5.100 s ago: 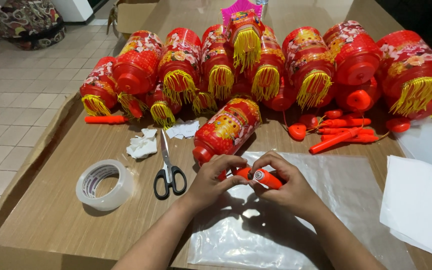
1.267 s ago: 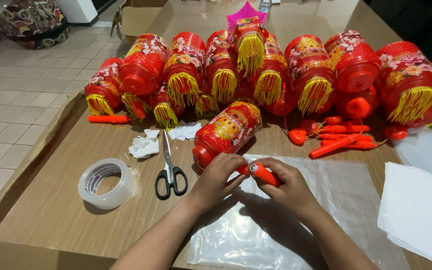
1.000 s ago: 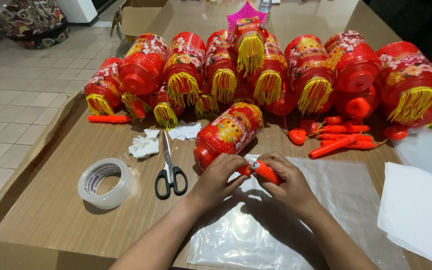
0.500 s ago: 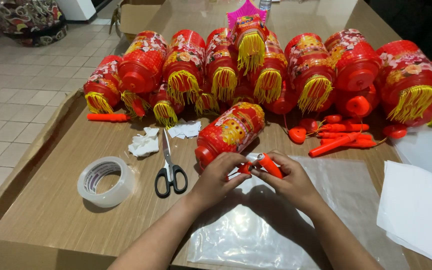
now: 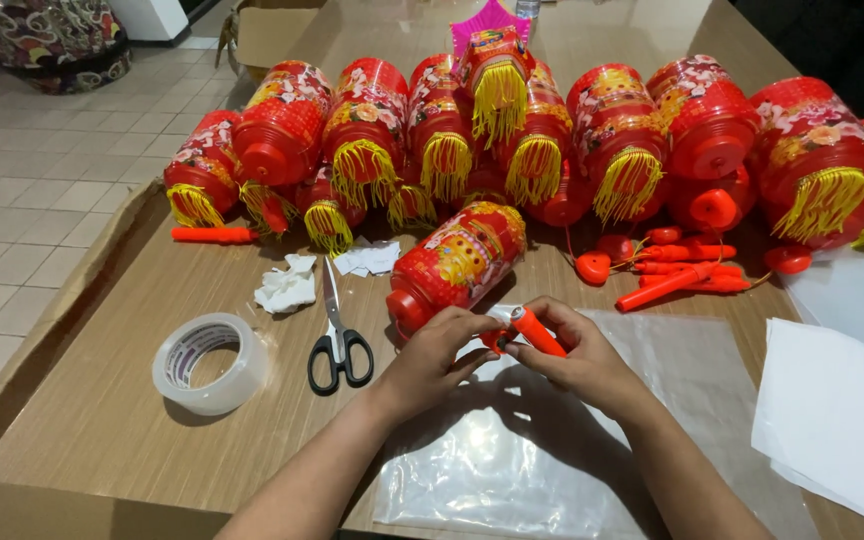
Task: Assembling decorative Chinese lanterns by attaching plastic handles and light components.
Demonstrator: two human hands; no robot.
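Gripping a small orange stick between them, both hands work just in front of the lying lantern. The right hand curls around the stick's near end, fingers closed on it; the left hand pinches its far tip with thumb and forefinger, the other fingers loosely bent. The stick is smooth plastic, slim and round, held above a crinkled clear plastic sheet. The lantern is a red cylinder with a printed flower wrap and a glossy cap. Left of it lie black-handled scissors, and further left a roll of clear tape on the brown cardboard. Compared with half a second ago, the stick is tilted a little lower and the hands sit slightly closer together.
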